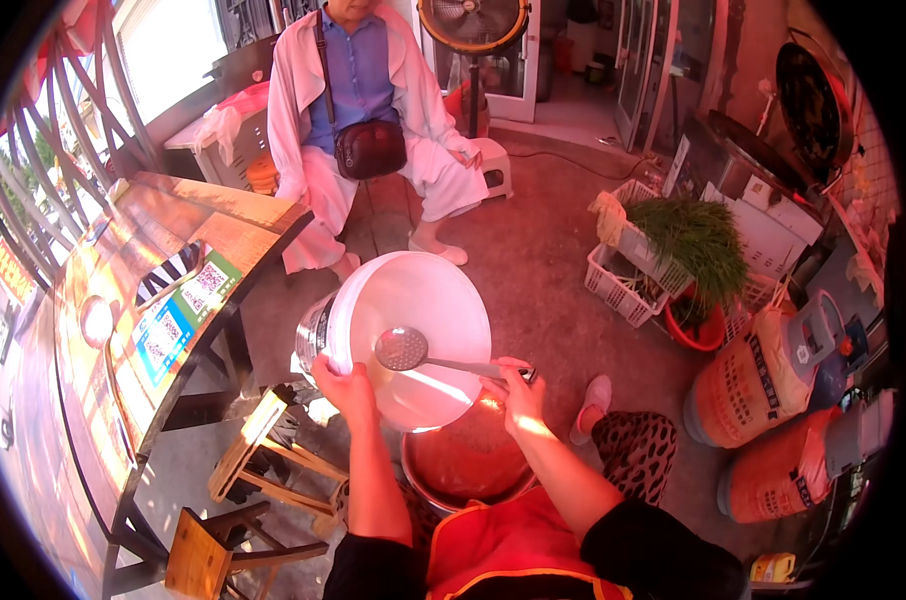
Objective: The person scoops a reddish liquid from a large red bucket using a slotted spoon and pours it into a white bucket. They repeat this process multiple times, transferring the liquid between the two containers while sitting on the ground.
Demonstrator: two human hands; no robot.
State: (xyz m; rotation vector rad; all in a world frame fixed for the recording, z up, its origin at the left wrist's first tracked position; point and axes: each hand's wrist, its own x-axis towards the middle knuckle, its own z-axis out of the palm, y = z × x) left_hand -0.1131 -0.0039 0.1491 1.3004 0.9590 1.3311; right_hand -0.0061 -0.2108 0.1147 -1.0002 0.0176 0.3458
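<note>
A large white plastic bucket point(453, 300) is tilted with its mouth towards me. My left hand point(348, 390) grips its lower left rim. A metal perforated skimmer point(402, 349) is in my right hand point(519, 390), closed around the handle near its end; the round head shows against the bucket's inside. Under the bucket, between my legs, stands a wide metal basin point(464, 461) that looks reddish inside, and the bucket hides its far part. What the bucket holds cannot be made out.
Ahead sits a person point(363, 97) with a dark shoulder bag. A wooden table point(250, 202) and wooden stools point(198, 555) stand at left. To the right are plastic crates point(625, 289) with green vegetables, a red basin point(693, 330) and gas cylinders point(738, 382). A fan point(474, 22) stands behind.
</note>
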